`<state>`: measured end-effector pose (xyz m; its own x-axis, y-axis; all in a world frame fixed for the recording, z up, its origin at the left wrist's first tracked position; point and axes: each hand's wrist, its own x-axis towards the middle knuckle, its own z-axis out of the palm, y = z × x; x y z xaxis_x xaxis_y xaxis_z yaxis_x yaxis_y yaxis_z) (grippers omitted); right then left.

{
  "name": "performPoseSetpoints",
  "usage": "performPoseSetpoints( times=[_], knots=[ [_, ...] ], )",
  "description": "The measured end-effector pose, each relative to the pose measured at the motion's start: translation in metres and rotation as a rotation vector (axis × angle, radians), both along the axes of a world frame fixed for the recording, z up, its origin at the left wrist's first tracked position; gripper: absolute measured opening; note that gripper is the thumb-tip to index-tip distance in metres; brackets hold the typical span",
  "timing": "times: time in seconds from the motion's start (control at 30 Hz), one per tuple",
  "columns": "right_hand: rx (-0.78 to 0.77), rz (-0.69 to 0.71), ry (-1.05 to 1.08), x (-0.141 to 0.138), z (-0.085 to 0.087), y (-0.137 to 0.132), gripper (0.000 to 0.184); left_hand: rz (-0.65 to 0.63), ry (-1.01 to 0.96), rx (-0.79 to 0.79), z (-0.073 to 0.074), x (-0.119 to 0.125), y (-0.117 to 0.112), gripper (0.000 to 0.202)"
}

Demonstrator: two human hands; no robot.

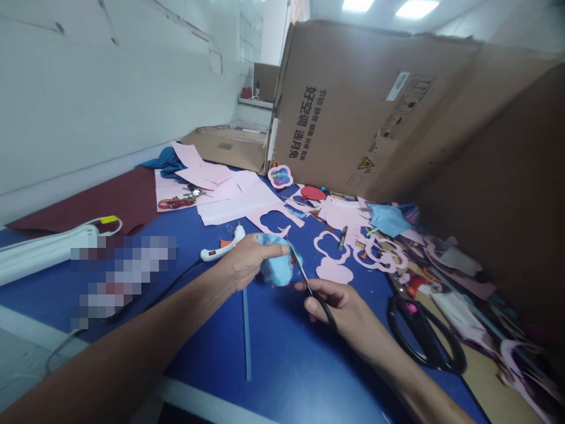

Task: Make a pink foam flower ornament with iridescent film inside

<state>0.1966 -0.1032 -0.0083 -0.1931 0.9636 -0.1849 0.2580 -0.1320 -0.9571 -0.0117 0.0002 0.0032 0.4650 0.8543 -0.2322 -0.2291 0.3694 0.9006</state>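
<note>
In my left hand (249, 260) is a light blue fabric piece (278, 271) with a rounded edge, pinched under the thumb above the table. My right hand (329, 300) is closed round the black handle of a pair of scissors (304, 275). Their blades point up and to the left, against the right edge of the fabric. Just behind my left hand lies a white hot glue gun (224, 246). A narrow blue strip (247, 347) rests on the table below the hands. Right of the scissors lies a pink flower-shaped paper piece (334, 271).
Pink paper sheets (233, 197) and cut-out rings (332, 238) are strewn behind and to the right. Large black-handled shears (426, 335) lie at right. A big cardboard box (353, 118) walls off the back; a white power strip (48, 250) lies at left.
</note>
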Motion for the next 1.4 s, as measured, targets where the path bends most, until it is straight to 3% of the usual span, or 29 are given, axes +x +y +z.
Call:
performPoseSetpoints(
  times=[0.53, 1.0, 1.4],
  knots=[
    [0.033, -0.015, -0.021, 0.0003, -0.0015, 0.0004, 0.057, -0.003, 0.004, 0.0, -0.0005, 0.0001, -0.0003, 0.024],
    [0.026, 0.01, -0.021, 0.002, -0.0014, 0.0004, 0.063, -0.04, 0.003, 0.045, -0.0037, 0.0011, -0.0001, 0.024],
    [0.021, 0.011, -0.005, 0.0042, -0.0039, 0.0004, 0.057, -0.081, 0.023, 0.066, 0.0007, -0.0011, 0.0002, 0.021]
  ],
)
